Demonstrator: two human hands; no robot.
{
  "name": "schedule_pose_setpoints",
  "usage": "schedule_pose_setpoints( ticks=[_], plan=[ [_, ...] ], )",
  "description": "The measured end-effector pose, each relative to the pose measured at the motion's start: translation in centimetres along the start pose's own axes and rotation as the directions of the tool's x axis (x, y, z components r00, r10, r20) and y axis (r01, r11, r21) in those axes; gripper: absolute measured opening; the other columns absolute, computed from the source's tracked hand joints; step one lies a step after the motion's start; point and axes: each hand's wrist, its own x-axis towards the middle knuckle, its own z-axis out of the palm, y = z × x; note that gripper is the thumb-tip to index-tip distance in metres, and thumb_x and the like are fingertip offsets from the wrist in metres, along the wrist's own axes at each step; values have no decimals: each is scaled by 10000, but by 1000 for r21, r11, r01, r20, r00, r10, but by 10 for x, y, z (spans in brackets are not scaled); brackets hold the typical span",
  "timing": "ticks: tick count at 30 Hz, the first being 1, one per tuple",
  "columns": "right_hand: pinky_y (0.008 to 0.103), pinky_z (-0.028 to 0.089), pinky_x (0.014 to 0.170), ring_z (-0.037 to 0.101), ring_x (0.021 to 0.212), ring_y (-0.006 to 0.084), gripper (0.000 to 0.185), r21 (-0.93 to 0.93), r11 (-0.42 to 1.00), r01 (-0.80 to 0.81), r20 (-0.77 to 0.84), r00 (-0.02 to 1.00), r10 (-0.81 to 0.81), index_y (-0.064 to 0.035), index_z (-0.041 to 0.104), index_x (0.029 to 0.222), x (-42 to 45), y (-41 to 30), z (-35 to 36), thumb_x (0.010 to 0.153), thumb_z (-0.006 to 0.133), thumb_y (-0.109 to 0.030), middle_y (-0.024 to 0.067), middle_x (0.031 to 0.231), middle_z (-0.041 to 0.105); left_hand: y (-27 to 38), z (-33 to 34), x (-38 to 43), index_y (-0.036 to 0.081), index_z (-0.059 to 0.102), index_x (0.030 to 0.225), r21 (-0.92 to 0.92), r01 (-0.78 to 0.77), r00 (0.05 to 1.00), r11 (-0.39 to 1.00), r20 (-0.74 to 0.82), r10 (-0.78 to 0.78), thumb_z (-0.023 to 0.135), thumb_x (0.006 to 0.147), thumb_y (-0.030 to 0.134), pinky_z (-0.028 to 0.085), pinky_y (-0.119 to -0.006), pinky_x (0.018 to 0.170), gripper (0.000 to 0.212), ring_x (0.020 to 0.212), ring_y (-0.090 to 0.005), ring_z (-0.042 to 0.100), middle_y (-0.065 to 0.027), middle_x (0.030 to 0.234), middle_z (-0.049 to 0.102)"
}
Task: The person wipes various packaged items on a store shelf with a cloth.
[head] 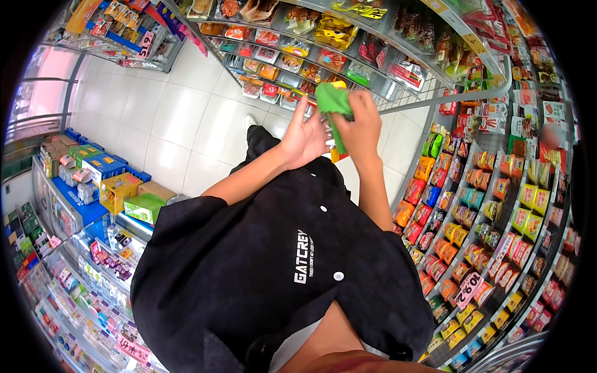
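Observation:
My right hand [363, 122] grips a green cloth [332, 99], which is bunched at the top with a strip hanging below the fingers. Just left of it is my left hand [305, 140], palm turned inward and thumb raised apart from the fingers. I see no clear object in its grasp, though the fingertips are partly hidden near the cloth. A small yellow and red item [335, 155] shows below the hands; what it is and whether it is held cannot be made out. Beyond the hands stands a wire rack [406, 100] of packaged foods.
To the right, sloping shelves [459, 233] hold instant-noodle cups and bags. Cartons [120, 192] and bottles stand on a blue-topped counter [91, 215] at left. More stocked shelves [70, 298] lie lower left. Pale floor tiles [163, 144] stretch ahead, with my white shoe [249, 121] on them.

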Motion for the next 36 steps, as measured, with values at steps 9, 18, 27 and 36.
schedule_pose_setpoints(
  ticks=[9, 18, 27, 36],
  plan=[
    [374, 510, 716, 600, 888, 276, 422, 68, 996, -52, 114, 993, 44, -80, 673, 1046, -44, 7, 4, 636, 773, -70, 55, 934, 570, 26, -31, 11, 153, 404, 1450, -133, -251, 967, 959, -76, 243, 317, 1046, 489, 380, -517, 1105, 532, 1315, -307, 496, -113, 1433, 509],
    [241, 482, 700, 605, 814, 90, 286, 727, 341, -596, 245, 690, 681, -10, 642, 1149, -64, 27, -1, 912, 680, -165, 20, 967, 665, 24, -49, 20, 176, 522, 1289, -282, -333, 935, 900, -221, 277, 455, 1043, 386, 391, -444, 1083, 331, 1309, -227, 494, -26, 1393, 551],
    [231, 480, 691, 616, 794, 89, 284, 729, 281, -625, 274, 642, 716, 0, 644, 1141, -65, 28, 11, 899, 699, -139, 30, 955, 674, 21, -48, 13, 114, 539, 1291, 97, -231, 946, 968, -209, 247, 612, 983, 275, 467, -419, 985, 355, 1161, -183, 549, -43, 1233, 587],
    [260, 498, 688, 617, 784, 107, 294, 564, 565, -602, 248, 776, 579, 22, 636, 1135, -59, 51, -7, 852, 642, -55, 50, 910, 669, 59, -67, -18, 20, 725, 1018, 803, 37, 944, 594, -223, 243, 719, 906, 202, 452, -231, 784, 213, 858, -55, 590, 4, 928, 699]
  ],
)
